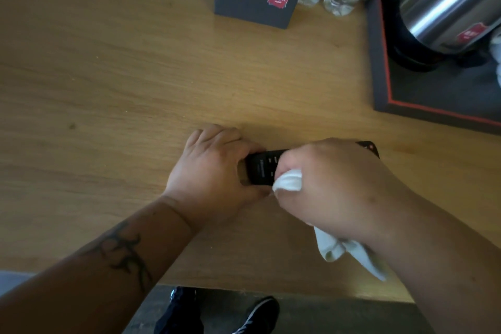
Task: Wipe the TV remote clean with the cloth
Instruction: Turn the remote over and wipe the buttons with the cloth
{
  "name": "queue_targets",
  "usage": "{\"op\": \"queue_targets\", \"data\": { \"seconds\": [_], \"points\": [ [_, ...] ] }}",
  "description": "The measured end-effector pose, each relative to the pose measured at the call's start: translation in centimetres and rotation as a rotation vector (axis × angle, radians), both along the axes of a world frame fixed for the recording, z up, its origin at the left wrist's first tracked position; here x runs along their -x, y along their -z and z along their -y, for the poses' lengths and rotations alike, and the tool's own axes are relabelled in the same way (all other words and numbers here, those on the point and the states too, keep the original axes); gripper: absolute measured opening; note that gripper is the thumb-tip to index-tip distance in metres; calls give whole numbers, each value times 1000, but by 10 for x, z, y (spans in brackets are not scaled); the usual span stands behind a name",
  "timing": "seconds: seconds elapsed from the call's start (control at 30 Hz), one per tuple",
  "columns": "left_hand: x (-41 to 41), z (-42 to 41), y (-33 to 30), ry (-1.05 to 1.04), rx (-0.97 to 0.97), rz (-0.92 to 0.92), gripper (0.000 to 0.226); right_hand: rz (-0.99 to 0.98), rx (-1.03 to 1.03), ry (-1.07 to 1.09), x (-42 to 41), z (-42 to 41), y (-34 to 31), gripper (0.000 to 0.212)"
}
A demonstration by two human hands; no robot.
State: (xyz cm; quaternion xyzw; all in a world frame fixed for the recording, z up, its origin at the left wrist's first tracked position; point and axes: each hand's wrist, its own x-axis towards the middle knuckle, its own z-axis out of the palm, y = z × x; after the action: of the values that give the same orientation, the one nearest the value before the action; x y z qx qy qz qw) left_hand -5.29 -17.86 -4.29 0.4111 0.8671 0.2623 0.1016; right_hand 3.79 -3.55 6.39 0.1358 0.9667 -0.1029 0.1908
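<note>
Bench (108, 76) wood holds everything; the left hand (208, 171) grips one end of the black remote (261, 168), which lies flat near the front edge. The right hand (339, 184) is closed on the soft white cloth (288, 181), pressing it on the remote; the remote looks hard, light and maybe slippery, so holding its end seems best.

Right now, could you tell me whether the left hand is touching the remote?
Touching. The head view shows the left hand wrapped round the remote's end, fingers on its edges.
</note>
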Motion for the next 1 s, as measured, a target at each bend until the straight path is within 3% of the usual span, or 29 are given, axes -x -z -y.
{"op": "queue_targets", "data": {
  "seconds": [0.13, 0.23, 0.33, 0.43, 0.53, 0.63, 0.8, 1.0],
  "points": [
    [1, -1, 0, 2, 26, -9, 68, -192, 84, 159, 15, -4, 5, 8],
    [-1, -2, 0, -27, -24, -18, 58, -234, 50, 104, 18, 7, 20, 11],
    [-2, -3, 0, -31, -46, -25, 48, -179, 55, 27, 6, 11, 21, 10],
    [-2, -1, 1, -12, -24, -21, 60, -98, 102, 47, 6, 3, 13, 10],
    [-1, -3, -2, -7, 13, -4, 68, -160, 93, 122, 20, 2, 17, 6],
    [-2, -3, -1, -29, -40, -13, 61, -182, 60, 123, 23, 6, 23, 7],
    [-1, -1, 1, 16, -17, -29, 65, 10, 121, 117, 6, -4, 12, 6],
    [-1, 5, -2, -2, -163, 51, 67, -172, 436, 403, -17, -32, 2, 5]
  ]
}}
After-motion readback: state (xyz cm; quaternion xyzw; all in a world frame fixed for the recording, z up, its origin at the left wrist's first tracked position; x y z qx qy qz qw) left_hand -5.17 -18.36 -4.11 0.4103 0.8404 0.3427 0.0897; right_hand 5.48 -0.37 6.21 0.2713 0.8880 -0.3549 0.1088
